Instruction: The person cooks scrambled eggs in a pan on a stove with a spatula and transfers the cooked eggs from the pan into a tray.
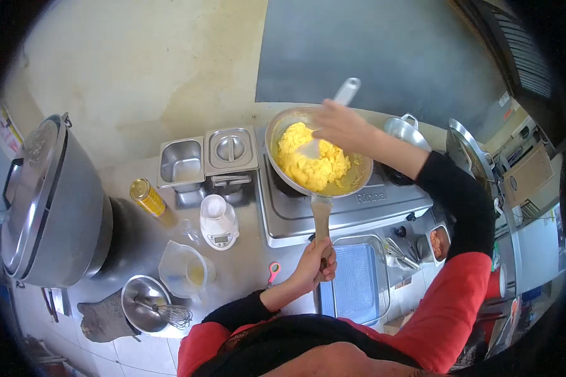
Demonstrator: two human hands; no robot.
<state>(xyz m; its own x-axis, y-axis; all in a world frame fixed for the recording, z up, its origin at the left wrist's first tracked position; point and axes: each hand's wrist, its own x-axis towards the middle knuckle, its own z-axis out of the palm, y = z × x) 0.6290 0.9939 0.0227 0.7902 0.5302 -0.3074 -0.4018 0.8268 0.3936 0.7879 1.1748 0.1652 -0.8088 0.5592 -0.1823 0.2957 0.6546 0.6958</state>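
Note:
My left hand (314, 264) is closed around the handle (321, 220) of a frying pan (361, 173) on the gas stove. Soft yellow lumps that look like scrambled egg (321, 171) fill much of the pan. Above its far right side, my right hand (342, 129) grips a spatula (348, 92). The spatula's pale handle end sticks up past my fingers, and its blade dips into the yellow food. Part of the pan's far rim is hidden behind my right hand.
Left of the stove (365, 213) stand steel containers (182, 162), a yellow can (148, 196), a kitchen scale (219, 223) and a measuring jug (185, 270). A bowl (132, 301) holds a whisk. A wire basket (352, 276) sits at the front, and a large pot (63, 207) at far left.

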